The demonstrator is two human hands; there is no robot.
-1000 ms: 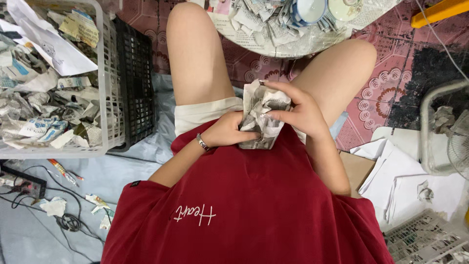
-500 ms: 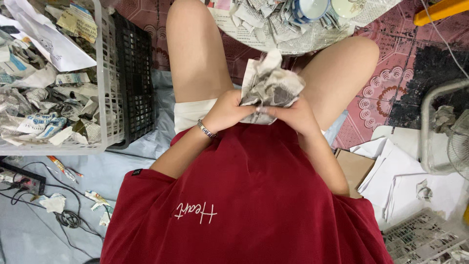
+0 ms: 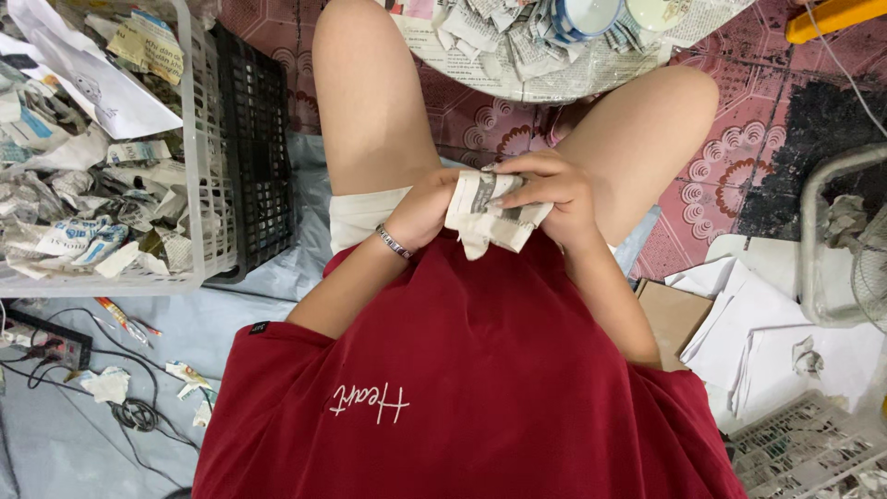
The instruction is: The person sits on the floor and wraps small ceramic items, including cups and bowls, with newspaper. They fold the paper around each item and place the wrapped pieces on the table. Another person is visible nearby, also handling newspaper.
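Observation:
I sit on the floor in a red shirt with my knees apart. Both hands meet over my lap around a wad of crumpled newspaper (image 3: 490, 214). My left hand (image 3: 423, 209), with a metal bracelet on its wrist, grips the wad from the left. My right hand (image 3: 554, 194) closes over it from the right and top. The paper is pressed into a compact bundle; whatever is inside it is hidden.
A white plastic crate (image 3: 205, 166) full of crumpled newspaper stands at my left, a black crate (image 3: 259, 157) beside it. Ahead lies a newspaper-covered round surface (image 3: 517, 74) with cups (image 3: 591, 14). White sheets (image 3: 758, 333), a cardboard piece (image 3: 670, 314) and baskets (image 3: 813, 444) lie right. Cables (image 3: 120, 407) lie lower left.
The newspaper was looser and puffed up between my hands, lifted slightly half a second ago. Now it is squeezed tighter and smaller, held lower over my lap.

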